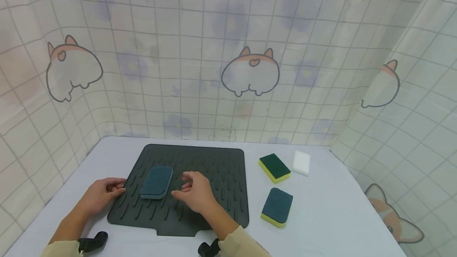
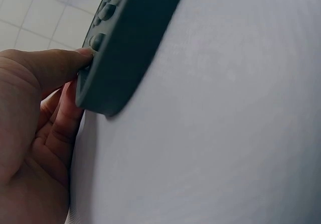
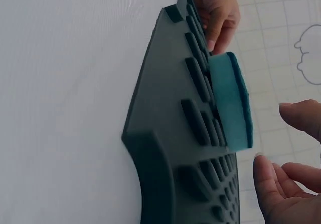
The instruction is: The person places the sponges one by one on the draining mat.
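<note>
A dark grey-green ridged drying mat (image 1: pixel 214 158) lies on the table, with a blue sponge (image 1: pixel 157 181) resting on its left half. The sponge has a darker scouring layer on top. My left hand (image 1: pixel 101 195) holds the mat's left edge; in the left wrist view its thumb (image 2: pixel 70 63) lies on the rim and the other fingers curl at the outer side. Over the mat, just right of the blue sponge, hovers my right hand (image 1: pixel 196 193). Its thumb and fingers are spread apart with nothing between them, as the right wrist view also shows.
Right of the mat lie a green-and-yellow sponge (image 1: pixel 274 166), a white sponge block (image 1: pixel 301 163) and a dark-blue-and-yellow sponge (image 1: pixel 277 205). A patterned curtain (image 1: pixel 200 70) surrounds the white table (image 1: pixel 328 209) at the back and sides.
</note>
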### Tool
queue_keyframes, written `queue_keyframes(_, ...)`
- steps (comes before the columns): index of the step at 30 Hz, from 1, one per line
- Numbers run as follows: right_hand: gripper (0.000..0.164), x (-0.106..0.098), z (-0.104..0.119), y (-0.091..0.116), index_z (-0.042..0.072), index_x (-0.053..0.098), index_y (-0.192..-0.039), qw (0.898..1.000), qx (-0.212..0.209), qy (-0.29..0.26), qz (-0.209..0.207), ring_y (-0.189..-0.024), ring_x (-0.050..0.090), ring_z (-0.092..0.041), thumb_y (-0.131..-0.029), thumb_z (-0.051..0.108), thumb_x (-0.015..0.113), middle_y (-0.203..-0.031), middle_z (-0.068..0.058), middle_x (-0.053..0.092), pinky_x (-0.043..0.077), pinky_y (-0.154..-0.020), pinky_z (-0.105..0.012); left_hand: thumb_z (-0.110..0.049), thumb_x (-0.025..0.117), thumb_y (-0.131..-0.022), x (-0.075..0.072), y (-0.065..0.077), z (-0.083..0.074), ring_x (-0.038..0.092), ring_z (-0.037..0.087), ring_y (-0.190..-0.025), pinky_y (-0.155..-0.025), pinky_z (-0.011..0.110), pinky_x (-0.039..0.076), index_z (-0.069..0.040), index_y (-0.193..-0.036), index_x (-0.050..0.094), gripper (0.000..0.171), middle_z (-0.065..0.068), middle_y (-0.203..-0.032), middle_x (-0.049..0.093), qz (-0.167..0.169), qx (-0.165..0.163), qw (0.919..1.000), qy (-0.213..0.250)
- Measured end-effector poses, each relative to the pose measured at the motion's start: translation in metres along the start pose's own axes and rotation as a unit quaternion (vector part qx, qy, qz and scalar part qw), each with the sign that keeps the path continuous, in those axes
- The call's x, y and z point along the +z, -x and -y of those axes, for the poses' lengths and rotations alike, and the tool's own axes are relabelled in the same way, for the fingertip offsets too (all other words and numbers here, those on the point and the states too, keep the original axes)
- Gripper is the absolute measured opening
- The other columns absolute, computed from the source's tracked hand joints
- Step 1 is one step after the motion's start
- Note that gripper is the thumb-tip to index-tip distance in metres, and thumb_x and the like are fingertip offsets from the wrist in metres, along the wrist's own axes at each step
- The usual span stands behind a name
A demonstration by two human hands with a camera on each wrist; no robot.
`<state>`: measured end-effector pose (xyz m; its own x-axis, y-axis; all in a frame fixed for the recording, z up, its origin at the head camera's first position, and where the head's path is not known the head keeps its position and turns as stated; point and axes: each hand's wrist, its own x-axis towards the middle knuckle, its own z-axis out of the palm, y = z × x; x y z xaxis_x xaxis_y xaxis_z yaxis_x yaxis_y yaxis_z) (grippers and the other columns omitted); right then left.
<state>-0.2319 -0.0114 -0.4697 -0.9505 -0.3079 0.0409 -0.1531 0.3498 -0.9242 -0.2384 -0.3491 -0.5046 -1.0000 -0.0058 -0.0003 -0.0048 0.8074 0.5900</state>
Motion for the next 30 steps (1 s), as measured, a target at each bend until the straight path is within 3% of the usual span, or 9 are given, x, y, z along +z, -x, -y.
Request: queue_keyframes(30, 0.055, -0.081, -0.031, 0.033, 0.009, 0.060, -0.139, 0.995, -0.051, 0.022, -0.078, -0.106, 0.068, -0.022, -0.092, 0.031, 0.078, -0.128, -0.013, 0.066, 0.056, -0.087, -0.023, -0.021, 0.072, -0.096, 0.002, -0.001, 0.002, 0.057, 0.017, -0.084, -0.070, 0.031, 0.047, 0.008, -0.130, 0.064, 0.045, 0.005, -0.094, 0.067, -0.003, 0.003, 1.0000, -0.008)
